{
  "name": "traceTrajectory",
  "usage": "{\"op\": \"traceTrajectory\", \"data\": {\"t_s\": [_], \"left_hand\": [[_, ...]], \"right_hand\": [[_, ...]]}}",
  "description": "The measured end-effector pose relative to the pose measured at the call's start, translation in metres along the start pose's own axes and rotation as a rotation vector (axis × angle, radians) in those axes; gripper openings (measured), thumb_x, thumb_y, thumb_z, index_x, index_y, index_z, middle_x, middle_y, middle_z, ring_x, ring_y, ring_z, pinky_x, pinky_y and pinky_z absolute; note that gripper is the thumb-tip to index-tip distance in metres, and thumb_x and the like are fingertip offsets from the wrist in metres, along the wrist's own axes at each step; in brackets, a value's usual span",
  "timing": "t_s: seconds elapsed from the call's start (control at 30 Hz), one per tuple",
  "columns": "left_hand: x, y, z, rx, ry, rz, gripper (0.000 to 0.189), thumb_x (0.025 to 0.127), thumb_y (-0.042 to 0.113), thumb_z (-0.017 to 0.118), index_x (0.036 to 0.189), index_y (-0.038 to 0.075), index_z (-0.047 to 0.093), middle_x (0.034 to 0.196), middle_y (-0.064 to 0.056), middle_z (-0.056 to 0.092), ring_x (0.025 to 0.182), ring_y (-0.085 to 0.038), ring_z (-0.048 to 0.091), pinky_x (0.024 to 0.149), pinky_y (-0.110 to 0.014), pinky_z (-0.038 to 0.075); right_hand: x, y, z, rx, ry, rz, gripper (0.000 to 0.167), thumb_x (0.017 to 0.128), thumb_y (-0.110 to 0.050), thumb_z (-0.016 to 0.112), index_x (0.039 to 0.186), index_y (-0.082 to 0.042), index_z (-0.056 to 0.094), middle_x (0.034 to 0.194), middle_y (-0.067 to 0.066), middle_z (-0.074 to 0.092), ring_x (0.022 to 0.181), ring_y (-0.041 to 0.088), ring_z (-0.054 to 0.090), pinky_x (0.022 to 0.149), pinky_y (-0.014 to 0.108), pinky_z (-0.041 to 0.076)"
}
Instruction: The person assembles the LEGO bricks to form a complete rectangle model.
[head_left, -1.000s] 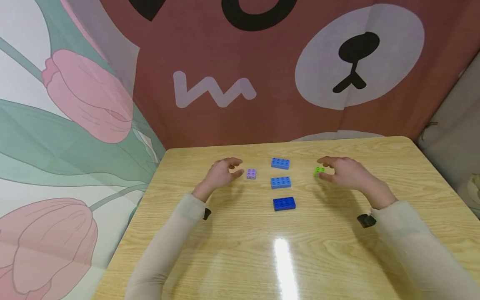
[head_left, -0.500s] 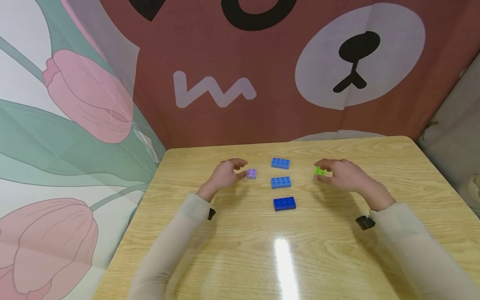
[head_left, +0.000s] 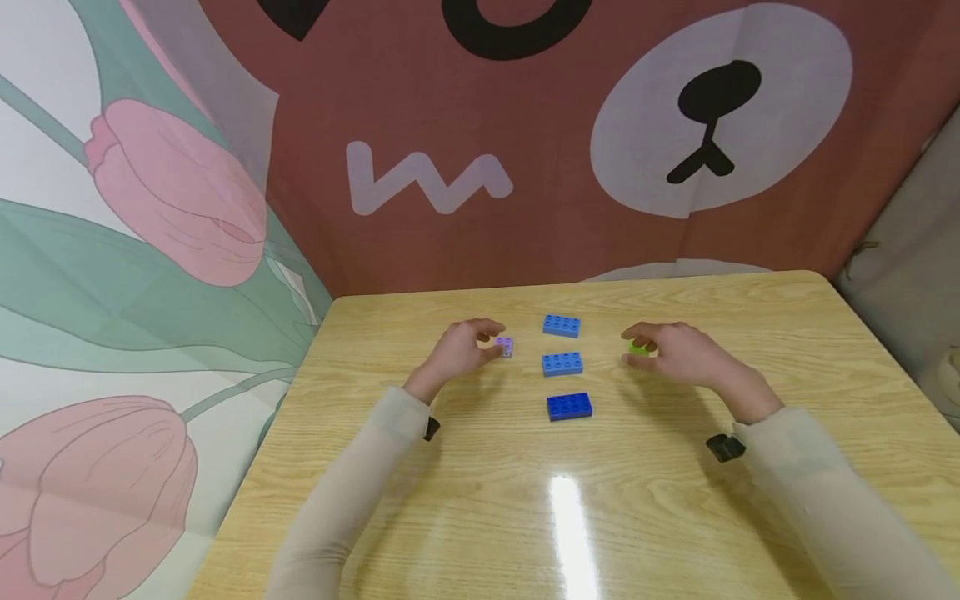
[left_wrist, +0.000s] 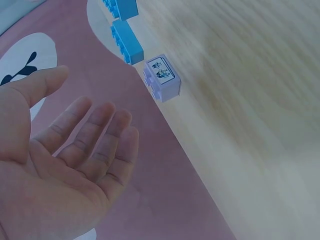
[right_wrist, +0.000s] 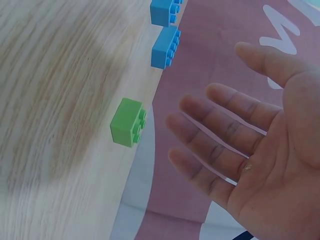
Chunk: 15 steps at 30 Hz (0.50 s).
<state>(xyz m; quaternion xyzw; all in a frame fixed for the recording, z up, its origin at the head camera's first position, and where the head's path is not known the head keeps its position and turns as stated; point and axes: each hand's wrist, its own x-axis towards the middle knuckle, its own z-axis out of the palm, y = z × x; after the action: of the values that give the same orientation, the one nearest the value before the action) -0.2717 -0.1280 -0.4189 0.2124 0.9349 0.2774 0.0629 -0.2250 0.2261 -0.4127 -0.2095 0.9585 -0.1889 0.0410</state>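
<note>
A small purple building block (head_left: 506,343) lies on the table, with my left hand (head_left: 462,350) just to its left. In the left wrist view a printed picture shows on the purple block's side (left_wrist: 163,75), and my left hand (left_wrist: 75,165) is apart from it with loosely bent fingers. On the right, my right hand (head_left: 686,354) hovers over a small green block (head_left: 638,349), which it partly hides in the head view. The right wrist view has the green block (right_wrist: 127,123) standing apart from my right hand (right_wrist: 250,145), whose fingers are spread and hold nothing.
Between the hands, two lighter blue blocks (head_left: 562,326) and a dark blue block (head_left: 569,407) lie in a column on the wooden table (head_left: 480,483). Behind the table's far edge hangs a printed curtain (head_left: 555,242).
My left hand has moved right, up to the purple block. My right hand has shifted slightly left over the green block and covers more of it. The blocks have stayed in place.
</note>
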Motion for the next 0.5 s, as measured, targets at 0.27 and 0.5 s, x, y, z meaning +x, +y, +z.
{"op": "traceTrajectory", "data": {"t_s": [0.27,0.5], "left_hand": [[0.005,0.000,0.008,-0.027,0.002,0.016,0.040,0.095,0.024,0.069,0.132,0.009,0.065,0.130,-0.008,0.067,0.117,-0.028,0.064,0.099,-0.043,0.053],[0.006,0.002,0.015,-0.047,-0.018,0.007,0.039,0.096,0.025,0.068,0.131,0.008,0.065,0.129,-0.008,0.068,0.116,-0.026,0.064,0.099,-0.042,0.053]], "right_hand": [[-0.001,-0.004,0.003,0.017,-0.006,-0.012,0.044,0.097,-0.032,0.065,0.130,-0.003,0.063,0.114,0.017,0.072,0.104,0.034,0.068,0.088,0.053,0.054],[-0.001,-0.007,0.009,0.051,-0.026,-0.005,0.046,0.098,-0.035,0.064,0.131,-0.004,0.062,0.116,0.016,0.071,0.106,0.032,0.068,0.089,0.052,0.054]]}}
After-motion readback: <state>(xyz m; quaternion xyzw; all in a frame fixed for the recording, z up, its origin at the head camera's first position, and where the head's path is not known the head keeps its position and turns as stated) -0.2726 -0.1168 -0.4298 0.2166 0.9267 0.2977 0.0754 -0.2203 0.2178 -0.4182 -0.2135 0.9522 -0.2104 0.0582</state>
